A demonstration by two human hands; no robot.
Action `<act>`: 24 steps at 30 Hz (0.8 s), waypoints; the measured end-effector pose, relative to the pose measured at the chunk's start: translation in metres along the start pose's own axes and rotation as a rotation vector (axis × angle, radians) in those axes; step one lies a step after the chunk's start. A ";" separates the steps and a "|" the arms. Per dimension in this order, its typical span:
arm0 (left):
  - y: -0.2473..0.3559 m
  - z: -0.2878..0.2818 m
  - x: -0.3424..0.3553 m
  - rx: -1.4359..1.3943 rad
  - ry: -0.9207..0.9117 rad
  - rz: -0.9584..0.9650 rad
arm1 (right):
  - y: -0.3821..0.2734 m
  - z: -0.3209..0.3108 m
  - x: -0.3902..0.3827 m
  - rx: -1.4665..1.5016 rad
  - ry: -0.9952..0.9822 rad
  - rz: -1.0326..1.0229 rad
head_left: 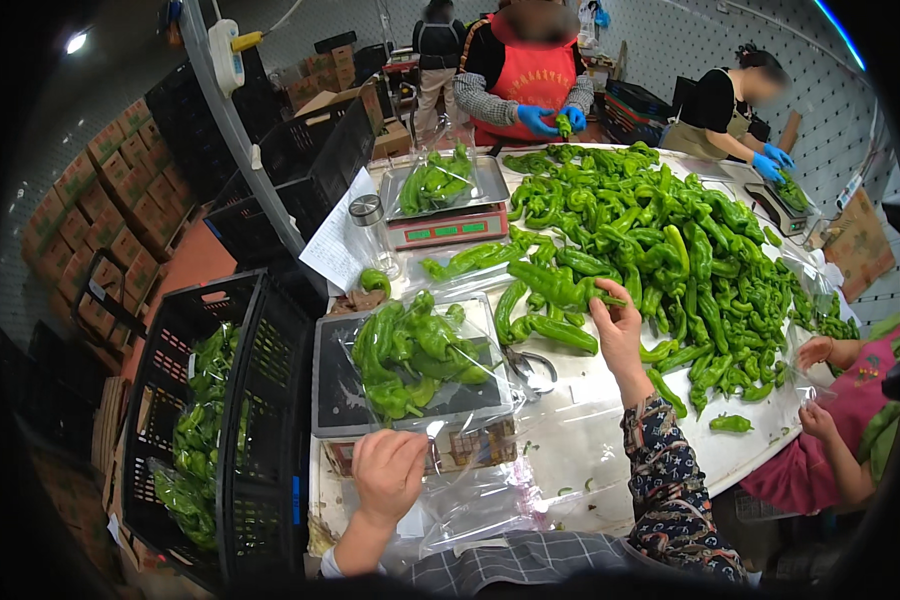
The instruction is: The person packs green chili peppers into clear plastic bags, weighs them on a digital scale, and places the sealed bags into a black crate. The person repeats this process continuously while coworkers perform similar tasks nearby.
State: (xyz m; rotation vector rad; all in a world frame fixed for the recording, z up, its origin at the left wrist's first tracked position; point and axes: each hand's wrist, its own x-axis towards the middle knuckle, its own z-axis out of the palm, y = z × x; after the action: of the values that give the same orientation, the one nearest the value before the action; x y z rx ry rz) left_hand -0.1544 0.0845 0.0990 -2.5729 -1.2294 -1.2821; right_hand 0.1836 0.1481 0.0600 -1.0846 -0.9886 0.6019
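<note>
My right hand [618,325] reaches over the table and pinches a long green pepper [555,287] by one end, at the near edge of a large pile of green peppers [660,235]. My left hand [388,478] is closed, its fingers curled together, at the front edge of the near weighing scale [335,375]. Whatever those fingers hold, if anything, is hidden. On that scale's dark platform lies a clear plastic bag of green peppers [415,350]. Scissors [535,370] rest right of the scale. Clear plastic bags [475,510] lie in front of me.
Left of the table stands a black crate [245,440] holding bagged peppers. A second scale [450,225] carries another bag, beside a glass jar [370,225]. Across the table a person in a red apron [530,75] handles peppers; others work at right, one in pink [770,465].
</note>
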 end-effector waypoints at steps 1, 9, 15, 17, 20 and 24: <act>0.000 0.001 0.000 -0.008 0.000 -0.004 | 0.003 -0.007 0.002 -0.034 0.000 0.009; 0.000 0.005 -0.005 -0.014 -0.014 -0.024 | 0.069 -0.034 0.011 -1.061 -0.272 -0.340; -0.003 0.002 -0.007 0.013 -0.018 -0.035 | 0.122 -0.035 -0.012 -1.195 -0.379 0.164; -0.004 0.003 -0.010 0.009 -0.022 -0.032 | 0.117 -0.032 -0.017 -0.903 -0.300 0.036; -0.004 0.010 -0.006 -0.040 -0.034 -0.033 | 0.078 -0.017 -0.016 -0.779 -0.163 -0.054; -0.004 0.011 -0.008 -0.051 0.013 -0.015 | 0.028 0.010 -0.018 -0.878 -0.109 -0.088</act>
State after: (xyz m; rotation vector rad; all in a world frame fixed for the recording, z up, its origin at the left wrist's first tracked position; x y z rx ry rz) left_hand -0.1524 0.0853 0.0847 -2.5896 -1.2324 -1.3483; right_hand 0.1682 0.1482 0.0287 -1.7707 -1.4412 0.1291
